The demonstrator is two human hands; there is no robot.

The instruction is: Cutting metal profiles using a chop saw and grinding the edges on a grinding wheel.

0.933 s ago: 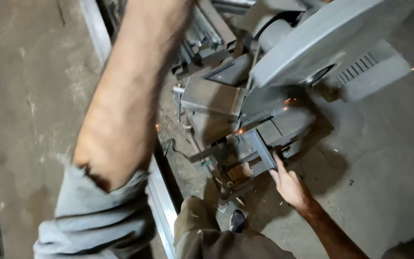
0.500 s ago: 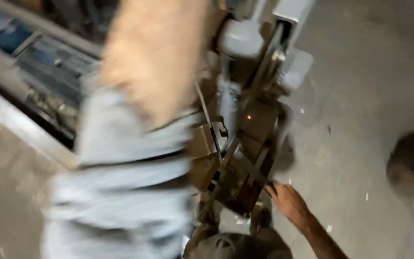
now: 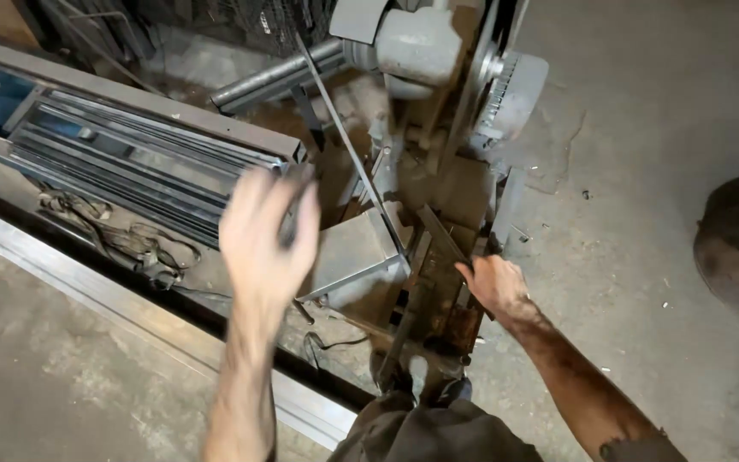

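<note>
The right hand (image 3: 493, 287) is closed around a flat metal strip (image 3: 438, 235) that lies on the rusty base of the cut-off saw (image 3: 438, 103), just under its raised head. The left hand (image 3: 267, 235) is blurred in the air, fingers loosely open, holding nothing, above a grey metal profile (image 3: 348, 257) beside the saw.
</note>
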